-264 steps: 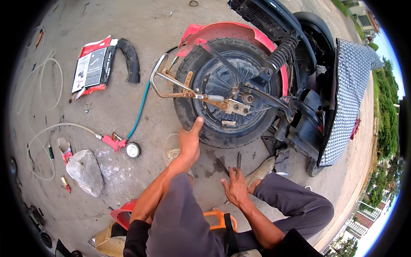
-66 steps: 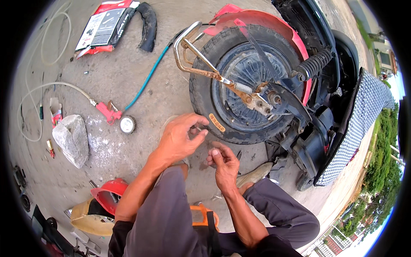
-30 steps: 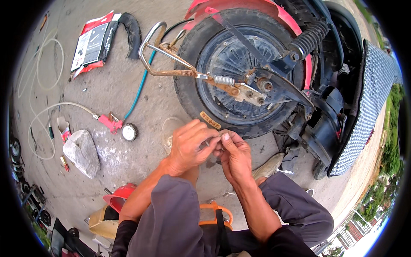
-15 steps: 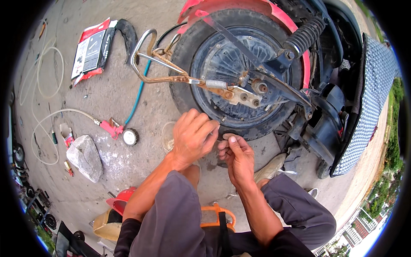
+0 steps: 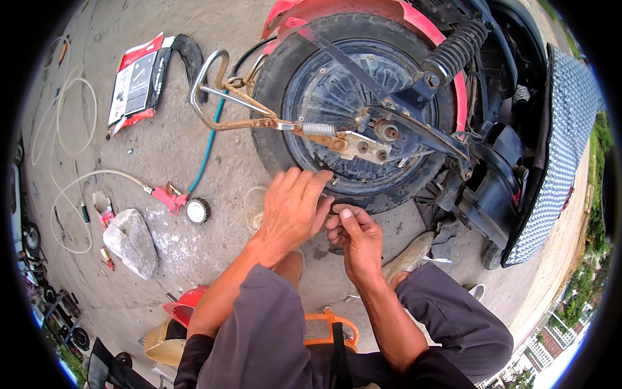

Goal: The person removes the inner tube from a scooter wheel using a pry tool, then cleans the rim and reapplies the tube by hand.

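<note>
The wheel (image 5: 337, 78), with its black tyre and dusty dark hub, lies on its side in front of me. At its near edge my left hand (image 5: 290, 206) is bent over with fingers curled and the index finger reaching toward the rim. Whatever its fingertips pinch is too small to make out. Close beside it, to the right, my right hand (image 5: 360, 241) is closed, thumb pressed against the index finger; any thing between them is hidden. The two hands' fingertips nearly meet. A rusty chrome kickstand (image 5: 227, 120) with a spring (image 5: 320, 129) crosses the wheel above my hands.
Left of the wheel lie a red tyre inflator (image 5: 170, 200) with a round gauge (image 5: 197, 211), its clear hose, a grey stone (image 5: 131, 243) and a printed bag (image 5: 137, 84). A teal hose (image 5: 210, 146) runs behind the kickstand. A shock absorber (image 5: 455, 50) rises at the right.
The view has shifted slightly. My left index finger has lifted away from its thumb toward the rim, while the right hand stays pinched and close beside it.
</note>
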A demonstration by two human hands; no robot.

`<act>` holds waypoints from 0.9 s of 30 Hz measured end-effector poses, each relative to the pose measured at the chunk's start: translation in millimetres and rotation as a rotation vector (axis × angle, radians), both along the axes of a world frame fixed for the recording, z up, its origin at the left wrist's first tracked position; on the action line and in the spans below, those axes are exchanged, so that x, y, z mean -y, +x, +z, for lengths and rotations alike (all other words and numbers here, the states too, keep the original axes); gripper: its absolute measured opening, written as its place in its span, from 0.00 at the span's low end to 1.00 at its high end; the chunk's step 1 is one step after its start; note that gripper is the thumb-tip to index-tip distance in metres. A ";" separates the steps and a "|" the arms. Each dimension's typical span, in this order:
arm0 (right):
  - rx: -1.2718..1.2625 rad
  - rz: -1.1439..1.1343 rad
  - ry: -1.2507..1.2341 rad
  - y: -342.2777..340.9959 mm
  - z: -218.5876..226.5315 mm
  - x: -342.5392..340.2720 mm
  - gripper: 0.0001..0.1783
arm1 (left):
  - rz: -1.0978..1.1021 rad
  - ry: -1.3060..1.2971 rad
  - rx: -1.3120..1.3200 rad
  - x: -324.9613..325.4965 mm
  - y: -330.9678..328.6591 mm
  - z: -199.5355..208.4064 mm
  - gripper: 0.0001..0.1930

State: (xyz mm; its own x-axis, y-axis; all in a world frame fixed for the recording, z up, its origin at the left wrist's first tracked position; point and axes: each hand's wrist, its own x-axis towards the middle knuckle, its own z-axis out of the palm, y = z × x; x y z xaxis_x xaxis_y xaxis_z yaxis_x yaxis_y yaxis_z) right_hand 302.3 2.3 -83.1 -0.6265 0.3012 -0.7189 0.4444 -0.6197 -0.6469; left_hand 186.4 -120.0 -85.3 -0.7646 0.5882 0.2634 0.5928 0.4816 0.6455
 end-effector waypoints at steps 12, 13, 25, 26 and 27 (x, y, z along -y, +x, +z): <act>-0.040 -0.073 -0.082 -18.5 5.6 23.7 0.13 | 0.062 0.107 0.461 17.2 20.6 23.5 0.15; -0.042 -0.076 -0.090 -19.6 5.1 24.2 0.13 | 0.061 0.098 0.459 17.1 22.2 23.6 0.15; 0.016 -0.186 -0.187 -30.6 6.1 23.1 0.11 | 0.303 0.132 0.640 22.3 32.5 18.6 0.07; -0.022 -0.172 -0.195 -30.0 4.4 23.7 0.11 | 0.289 0.118 0.579 21.1 31.4 19.0 0.07; -0.064 -0.158 -0.204 -30.4 4.0 24.5 0.10 | 0.275 0.103 0.515 20.5 29.7 20.9 0.06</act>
State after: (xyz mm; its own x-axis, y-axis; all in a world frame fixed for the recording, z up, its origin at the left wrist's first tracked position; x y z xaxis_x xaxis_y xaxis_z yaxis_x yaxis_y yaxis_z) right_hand 271.9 -22.2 -79.0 -0.6293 0.2520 -0.7351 0.2941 -0.7984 -0.5254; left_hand 216.1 -140.5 -64.4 -0.9301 0.3409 -0.1365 0.0531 0.4925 0.8687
